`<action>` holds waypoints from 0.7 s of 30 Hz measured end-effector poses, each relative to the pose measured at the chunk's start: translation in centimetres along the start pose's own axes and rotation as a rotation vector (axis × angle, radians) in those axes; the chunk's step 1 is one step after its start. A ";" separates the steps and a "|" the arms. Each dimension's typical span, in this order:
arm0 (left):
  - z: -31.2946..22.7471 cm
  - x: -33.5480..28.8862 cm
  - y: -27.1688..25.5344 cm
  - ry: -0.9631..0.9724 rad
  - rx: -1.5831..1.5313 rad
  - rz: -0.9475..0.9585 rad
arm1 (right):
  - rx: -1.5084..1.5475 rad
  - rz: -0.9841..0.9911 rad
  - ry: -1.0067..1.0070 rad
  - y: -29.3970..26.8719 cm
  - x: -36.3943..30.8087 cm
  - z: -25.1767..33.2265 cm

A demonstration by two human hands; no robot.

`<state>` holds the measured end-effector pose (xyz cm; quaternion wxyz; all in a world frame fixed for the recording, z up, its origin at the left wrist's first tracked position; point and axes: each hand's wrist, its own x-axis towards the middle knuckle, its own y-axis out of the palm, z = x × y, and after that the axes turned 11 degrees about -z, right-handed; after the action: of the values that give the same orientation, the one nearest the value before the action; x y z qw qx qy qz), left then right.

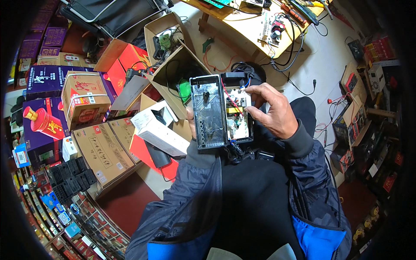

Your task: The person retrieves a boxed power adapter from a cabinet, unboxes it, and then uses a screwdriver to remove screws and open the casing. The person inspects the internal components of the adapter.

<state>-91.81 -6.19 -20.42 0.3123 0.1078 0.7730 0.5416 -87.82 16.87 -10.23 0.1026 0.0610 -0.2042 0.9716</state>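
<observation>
A black plastic case is split into two halves side by side above my lap. My left hand (190, 116) grips the outer edge of the case cover (209, 125), whose hollow inside faces up; most of its fingers are hidden behind the cover. The other case half (249, 138) holds a circuit board (236, 122) with red and blue wires and a yellow-wrapped part. My right hand (276, 112) is closed on this half's right edge, thumb and index finger near the board, other fingers partly hidden. A coiled black cable (242, 69) lies just beyond the case.
An open cardboard box (182, 65) and a white box (160, 132) stand close on the left, near stacked cartons (102, 151). A wooden table (242, 21) with tools and wired boards is ahead. Cables and electronic units (352, 117) lie along the right.
</observation>
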 end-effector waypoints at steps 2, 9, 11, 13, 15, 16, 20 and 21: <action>0.1 0.0 -0.1 0.003 0.005 0.010 | -0.016 -0.010 -0.030 0.1 0.0 -0.1; 0.2 -0.2 0.2 -0.019 -0.034 -0.003 | -0.002 -0.029 -0.053 0.1 -0.3 -0.2; 0.1 -0.1 0.2 -0.057 -0.073 0.042 | -0.003 -0.022 -0.055 0.1 -0.3 -0.2; 0.1 -0.2 0.1 -0.029 -0.036 -0.006 | -0.008 -0.017 -0.053 0.1 -0.3 -0.2; 0.1 -0.3 -0.1 -0.016 -0.032 -0.042 | -0.024 -0.008 -0.048 0.1 -0.2 -0.3; 0.1 -0.4 -0.2 -0.013 -0.034 -0.051 | -0.022 -0.012 -0.050 0.2 -0.2 -0.4; 0.0 -0.4 -0.7 -0.034 -0.032 -0.111 | -0.006 -0.032 -0.049 0.5 0.0 -0.5; 0.0 -0.4 -0.8 -0.042 -0.047 -0.103 | 0.001 -0.037 -0.046 0.5 0.0 -0.5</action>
<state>-91.38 -6.68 -21.02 0.3581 0.0719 0.7580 0.5404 -87.97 16.64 -10.89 0.1159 0.0869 -0.2049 0.9680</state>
